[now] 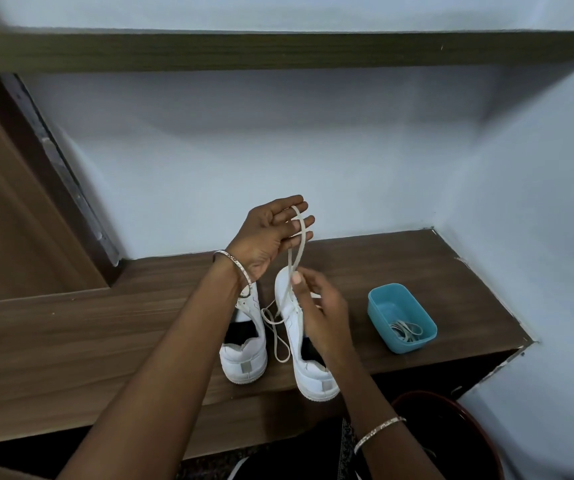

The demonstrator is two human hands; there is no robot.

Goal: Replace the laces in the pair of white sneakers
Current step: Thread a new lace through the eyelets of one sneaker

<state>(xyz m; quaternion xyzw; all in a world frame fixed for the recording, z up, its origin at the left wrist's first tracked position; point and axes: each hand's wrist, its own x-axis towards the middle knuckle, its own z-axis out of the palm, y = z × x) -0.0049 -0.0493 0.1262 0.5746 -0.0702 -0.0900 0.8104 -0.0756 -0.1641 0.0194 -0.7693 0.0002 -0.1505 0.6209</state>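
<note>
Landmark: shallow blue plastic tub (379, 308) on the brown wood-grain ledge (105, 341).
Sneakers: pair of white low-top sneakers (244, 358), just left of the tub, heels toward the person so the eyelets are within reach.
Lace: flat off-white lace (298, 249) rising from the sneaker nearer the tub.
Left hand (268, 233): raised up-left of the tub, fingers straight and spread, the lace draped over them, likely to keep it untwisted.
Right hand (316, 299): left of the tub, pinching the lace low.
Spare laces (408, 329): coiled inside the tub, handy.

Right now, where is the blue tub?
In the head view, the tub sits on the wooden shelf, right of the right sneaker, near the wall corner; laces lie inside.
</note>
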